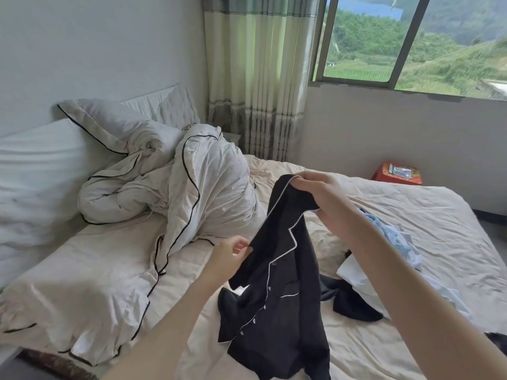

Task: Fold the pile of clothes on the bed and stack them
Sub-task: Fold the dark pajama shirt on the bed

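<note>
A black pyjama shirt [282,283] with white piping and white buttons hangs above the bed [411,215], its lower part crumpled on the sheet. My right hand [323,201] grips its top edge near the collar, held high. My left hand [230,256] pinches the shirt's left edge lower down. To the right on the bed lies a loose pile of clothes [384,259]: light blue and white pieces, with a dark garment [354,303] under them.
A bunched white duvet [175,193] with black piping covers the bed's left half, with pillows behind it. A red box [397,174] stands on the floor beyond the bed's far edge. Curtain and window are at the back.
</note>
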